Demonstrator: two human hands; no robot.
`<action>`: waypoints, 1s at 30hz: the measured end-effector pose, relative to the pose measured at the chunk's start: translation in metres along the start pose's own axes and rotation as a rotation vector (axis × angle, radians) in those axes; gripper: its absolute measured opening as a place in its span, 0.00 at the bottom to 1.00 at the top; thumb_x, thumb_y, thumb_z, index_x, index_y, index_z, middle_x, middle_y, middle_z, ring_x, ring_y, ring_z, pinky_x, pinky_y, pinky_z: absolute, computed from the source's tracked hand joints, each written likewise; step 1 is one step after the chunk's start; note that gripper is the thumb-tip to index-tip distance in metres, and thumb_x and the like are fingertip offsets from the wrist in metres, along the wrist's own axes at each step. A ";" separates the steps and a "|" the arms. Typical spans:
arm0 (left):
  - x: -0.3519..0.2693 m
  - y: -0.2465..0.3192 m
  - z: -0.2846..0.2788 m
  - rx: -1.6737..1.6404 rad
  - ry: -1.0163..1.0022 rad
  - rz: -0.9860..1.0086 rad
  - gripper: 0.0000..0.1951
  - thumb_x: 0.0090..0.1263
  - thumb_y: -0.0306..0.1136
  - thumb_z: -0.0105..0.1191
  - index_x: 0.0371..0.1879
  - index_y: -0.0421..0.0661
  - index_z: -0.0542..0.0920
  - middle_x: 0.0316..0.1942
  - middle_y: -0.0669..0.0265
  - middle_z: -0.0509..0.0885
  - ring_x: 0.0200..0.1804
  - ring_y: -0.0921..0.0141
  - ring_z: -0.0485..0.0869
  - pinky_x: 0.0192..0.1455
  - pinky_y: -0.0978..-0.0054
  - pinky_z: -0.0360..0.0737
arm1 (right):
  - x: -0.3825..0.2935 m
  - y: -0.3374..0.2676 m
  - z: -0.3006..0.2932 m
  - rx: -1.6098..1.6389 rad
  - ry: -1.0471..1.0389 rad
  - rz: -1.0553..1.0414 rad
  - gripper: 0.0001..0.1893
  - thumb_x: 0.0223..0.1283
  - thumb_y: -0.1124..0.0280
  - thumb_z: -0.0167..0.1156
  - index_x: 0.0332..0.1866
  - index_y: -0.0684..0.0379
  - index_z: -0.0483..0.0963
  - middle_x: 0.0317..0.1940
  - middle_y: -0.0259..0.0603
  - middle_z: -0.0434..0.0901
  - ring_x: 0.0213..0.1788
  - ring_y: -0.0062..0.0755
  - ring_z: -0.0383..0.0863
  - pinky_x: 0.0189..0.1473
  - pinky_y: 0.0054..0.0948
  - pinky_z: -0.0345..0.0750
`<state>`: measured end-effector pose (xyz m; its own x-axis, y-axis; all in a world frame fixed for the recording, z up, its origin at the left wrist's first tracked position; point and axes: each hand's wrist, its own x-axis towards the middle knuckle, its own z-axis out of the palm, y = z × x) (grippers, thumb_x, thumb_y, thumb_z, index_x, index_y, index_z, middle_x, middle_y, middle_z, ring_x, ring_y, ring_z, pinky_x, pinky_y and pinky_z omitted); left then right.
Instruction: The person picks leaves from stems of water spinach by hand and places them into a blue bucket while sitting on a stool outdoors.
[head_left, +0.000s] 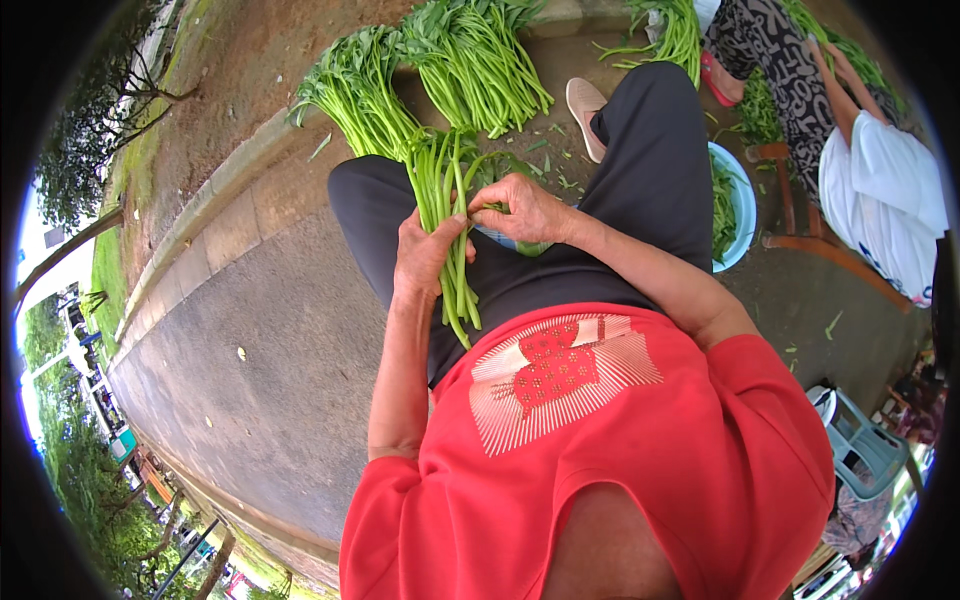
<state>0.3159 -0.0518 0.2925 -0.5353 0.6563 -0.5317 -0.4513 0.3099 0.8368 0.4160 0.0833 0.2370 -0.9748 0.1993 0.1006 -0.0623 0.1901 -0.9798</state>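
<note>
My left hand (431, 244) is closed around a bunch of green leafy vegetable stems (442, 187), whose cut ends point back toward my lap. Close beside it, my right hand (525, 210) pinches a leafy piece between thumb and fingers at the bunch's right side. Beyond my knees, two larger piles of the same greens, a left pile (360, 90) and a right pile (480, 67), lie with their leaves pointing away. Between my legs, partly hidden by my right hand, is a patterned blue-and-white thing (514, 244) with leaves at it.
A light-blue basin (746, 206) holding leaves stands right of my leg. Beyond it a co-worker (877, 187) sits on a wooden chair (817, 244), hands on greens. More stems (675, 37) lie at the top. A stone curb (225, 180) runs along the left; a plastic chair (862, 450) stands lower right.
</note>
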 end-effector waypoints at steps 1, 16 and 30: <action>0.000 0.001 0.000 0.008 0.017 0.001 0.18 0.58 0.23 0.53 0.48 0.33 0.69 0.28 0.61 0.77 0.16 0.73 0.75 0.17 0.78 0.74 | 0.000 -0.002 -0.001 -0.029 -0.008 -0.023 0.06 0.52 0.75 0.57 0.33 0.66 0.77 0.24 0.43 0.80 0.27 0.24 0.78 0.32 0.25 0.74; 0.001 0.002 0.012 0.011 0.012 0.003 0.14 0.60 0.23 0.50 0.46 0.36 0.70 0.24 0.65 0.76 0.16 0.75 0.73 0.17 0.79 0.71 | -0.003 -0.017 0.014 0.013 0.220 -0.069 0.06 0.44 0.73 0.54 0.19 0.63 0.76 0.16 0.44 0.77 0.17 0.36 0.76 0.24 0.32 0.72; -0.017 0.035 0.018 0.104 -0.298 0.022 0.19 0.59 0.22 0.50 0.51 0.36 0.69 0.34 0.61 0.76 0.20 0.74 0.75 0.19 0.79 0.73 | -0.110 0.030 -0.213 0.818 1.273 0.092 0.03 0.53 0.75 0.53 0.28 0.63 0.71 0.19 0.36 0.71 0.16 0.21 0.65 0.17 0.22 0.60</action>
<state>0.3222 -0.0399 0.3330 -0.3043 0.8315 -0.4648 -0.3588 0.3520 0.8645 0.5669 0.2720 0.2332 -0.1791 0.9350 -0.3062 -0.5296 -0.3539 -0.7709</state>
